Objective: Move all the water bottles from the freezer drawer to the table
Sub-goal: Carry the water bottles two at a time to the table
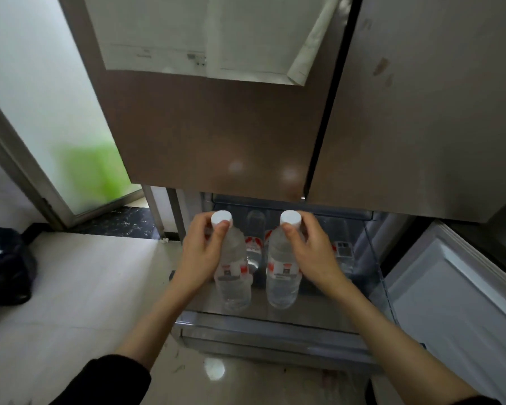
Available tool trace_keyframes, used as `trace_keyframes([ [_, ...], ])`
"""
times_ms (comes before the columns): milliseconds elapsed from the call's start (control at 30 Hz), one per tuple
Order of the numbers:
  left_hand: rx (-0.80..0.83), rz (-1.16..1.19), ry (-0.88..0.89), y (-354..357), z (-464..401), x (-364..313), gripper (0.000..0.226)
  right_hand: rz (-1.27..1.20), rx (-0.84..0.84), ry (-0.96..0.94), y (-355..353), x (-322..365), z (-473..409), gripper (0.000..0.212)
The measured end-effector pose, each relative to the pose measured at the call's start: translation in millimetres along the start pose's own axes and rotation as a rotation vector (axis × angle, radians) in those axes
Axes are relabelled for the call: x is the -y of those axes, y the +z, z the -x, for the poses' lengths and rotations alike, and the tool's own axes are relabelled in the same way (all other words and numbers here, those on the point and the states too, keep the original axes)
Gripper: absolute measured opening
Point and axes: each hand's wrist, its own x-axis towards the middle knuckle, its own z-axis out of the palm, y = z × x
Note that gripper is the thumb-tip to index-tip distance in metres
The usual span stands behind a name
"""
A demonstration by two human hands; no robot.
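Left hand (200,252) grips the left bottle (233,270) by its neck; right hand (313,252) grips the right bottle (282,273) likewise. Both hang upright over the open freezer drawer (374,258); further bottles (254,247) lie beyond the hands.

Both forearms reach forward and down over the open freezer drawer (278,325), bare from the wrists to the dark sleeves pushed up near the elbows. The left hand (200,249) hangs above the drawer's left half, thumb and fingers curled and pinched together, back of the hand outward. The right hand (311,249) mirrors it above the drawer's middle, thumb forward, fingers curled behind.
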Motion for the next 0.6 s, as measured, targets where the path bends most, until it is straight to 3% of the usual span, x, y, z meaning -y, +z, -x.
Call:
trace_keyframes([
  [200, -0.259, 0.083, 0.045, -95.4, 3.2, -34.1, 0.009, -0.016, 0.061, -0.224, 38.2, 73.2, -6.3, 0.015],
  [600, -0.595, -0.094, -0.101, -326.8, 138.9, 14.5, 0.023, -0.155, 0.425, -0.352, 243.4, 210.4, 78.9, 0.019],
])
